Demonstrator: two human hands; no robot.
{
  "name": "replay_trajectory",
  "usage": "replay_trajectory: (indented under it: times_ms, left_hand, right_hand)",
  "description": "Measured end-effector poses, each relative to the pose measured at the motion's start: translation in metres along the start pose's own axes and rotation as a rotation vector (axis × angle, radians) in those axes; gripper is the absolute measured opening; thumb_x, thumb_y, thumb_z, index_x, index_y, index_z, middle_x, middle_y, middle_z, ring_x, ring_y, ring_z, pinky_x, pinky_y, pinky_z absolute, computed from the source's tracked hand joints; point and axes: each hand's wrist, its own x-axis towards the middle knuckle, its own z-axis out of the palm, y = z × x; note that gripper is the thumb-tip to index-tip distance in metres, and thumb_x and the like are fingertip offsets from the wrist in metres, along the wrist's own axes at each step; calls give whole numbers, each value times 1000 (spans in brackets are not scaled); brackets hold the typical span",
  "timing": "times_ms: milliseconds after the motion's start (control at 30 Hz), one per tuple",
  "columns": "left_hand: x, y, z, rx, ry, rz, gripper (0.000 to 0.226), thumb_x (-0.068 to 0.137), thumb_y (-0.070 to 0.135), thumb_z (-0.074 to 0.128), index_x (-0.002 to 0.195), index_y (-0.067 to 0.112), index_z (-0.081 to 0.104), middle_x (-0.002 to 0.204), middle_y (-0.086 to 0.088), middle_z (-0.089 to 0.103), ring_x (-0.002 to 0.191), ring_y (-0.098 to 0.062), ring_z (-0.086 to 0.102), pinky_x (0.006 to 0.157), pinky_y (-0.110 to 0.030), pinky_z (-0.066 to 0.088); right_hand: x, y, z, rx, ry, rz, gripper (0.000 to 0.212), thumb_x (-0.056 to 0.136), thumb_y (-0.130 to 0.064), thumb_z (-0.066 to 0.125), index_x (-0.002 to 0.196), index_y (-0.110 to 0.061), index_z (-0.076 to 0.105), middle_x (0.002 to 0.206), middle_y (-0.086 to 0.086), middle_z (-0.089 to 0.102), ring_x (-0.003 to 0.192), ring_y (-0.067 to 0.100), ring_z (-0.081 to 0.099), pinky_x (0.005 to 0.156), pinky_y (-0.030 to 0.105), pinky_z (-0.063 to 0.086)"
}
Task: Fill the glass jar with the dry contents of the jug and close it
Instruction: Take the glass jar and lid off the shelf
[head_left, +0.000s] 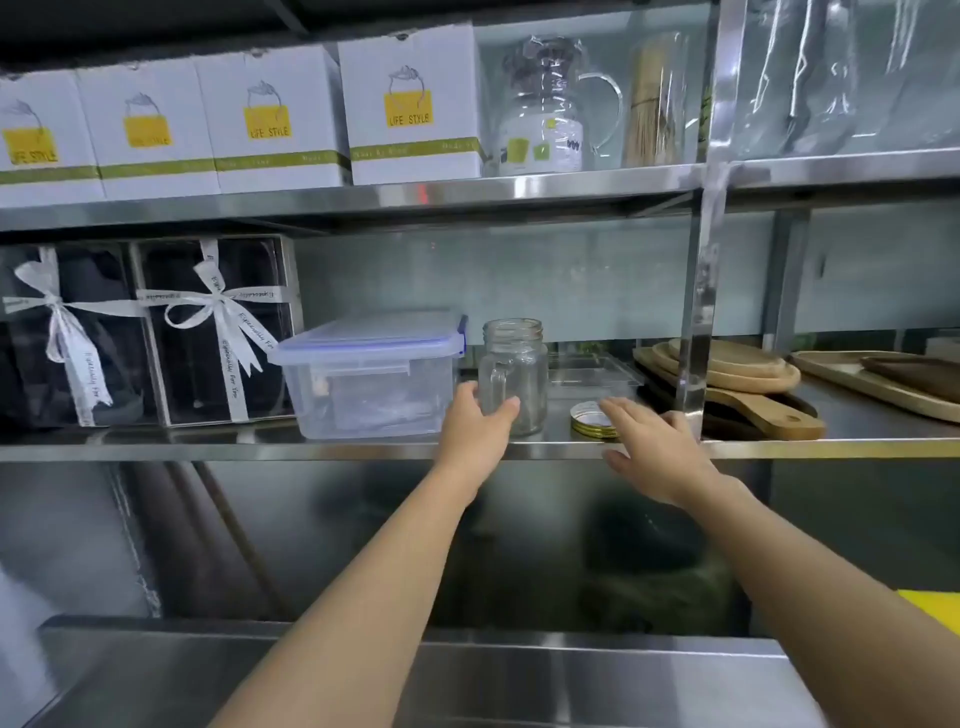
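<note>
An empty glass jar (519, 371) with a side handle and a threaded neck stands upright on the middle steel shelf (311, 449). My left hand (475, 428) is around its lower left side, fingers spread and touching the glass. A gold metal lid (589, 420) lies upside down on the shelf just right of the jar. My right hand (657, 449) hovers open over the lid's right edge, fingers apart. A glass jug (548, 111) wrapped in plastic stands on the top shelf, above and behind the jar.
A clear plastic box (371, 376) with a blue-trimmed lid stands left of the jar. Ribboned gift boxes (213, 327) sit further left. Wooden boards (737, 382) lie right of a steel post (693, 332). White cartons (410, 104) line the top shelf. A steel counter (415, 680) is below.
</note>
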Motion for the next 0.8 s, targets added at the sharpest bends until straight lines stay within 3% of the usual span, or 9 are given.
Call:
replay_trajectory:
  times_ms: [133,267,333,433,567,700,800]
  left_hand:
    - [2,-1,9,-62,12,11,48,91,25,57,134,14,39,135,-7,52,118,-22,52,92,-31,40]
    - [6,2,13,-117,58,-7,39,91,19,56,127,11,44,120,-5,56,103,-18,52,87,-31,41]
    - [11,5,15,-165,74,-46,27,91,18,57,117,12,51,109,-4,57,96,-18,53,87,-34,47]
    - [17,13,16,-363,12,-161,5,91,16,57,91,12,59,83,-5,58,76,-15,53,65,-28,49]
    - [10,25,26,-580,-60,-268,24,95,22,49,74,12,56,64,0,47,61,-13,43,56,-26,40]
    - [-13,27,20,-557,35,-309,35,95,37,46,67,16,50,60,3,38,57,-11,32,54,-23,33]
    - [-39,18,6,-595,8,-363,36,93,41,49,63,20,48,56,5,37,56,-10,30,55,-24,31]
  right_hand:
    - [1,2,14,-28,89,-37,38,97,-25,45,133,-18,41,140,2,46,127,22,39,102,38,26]
    - [3,6,21,-72,198,-70,27,94,-15,49,121,-16,52,125,3,57,114,23,47,92,37,30]
    - [3,6,22,-95,258,-98,23,89,-7,56,111,-12,58,113,6,62,104,26,51,83,37,35]
    - [-5,8,22,-66,309,-165,23,73,2,71,93,-7,65,92,10,67,86,31,60,66,42,46]
    - [-25,10,12,-33,332,-277,25,68,2,76,89,-7,65,83,10,68,73,29,62,53,40,53]
    - [-50,10,-12,45,380,-301,24,70,3,76,90,-4,65,82,12,67,69,29,61,50,42,53]
    - [-77,6,-32,63,384,-307,24,72,2,75,92,-3,65,85,14,67,71,30,61,52,43,54]
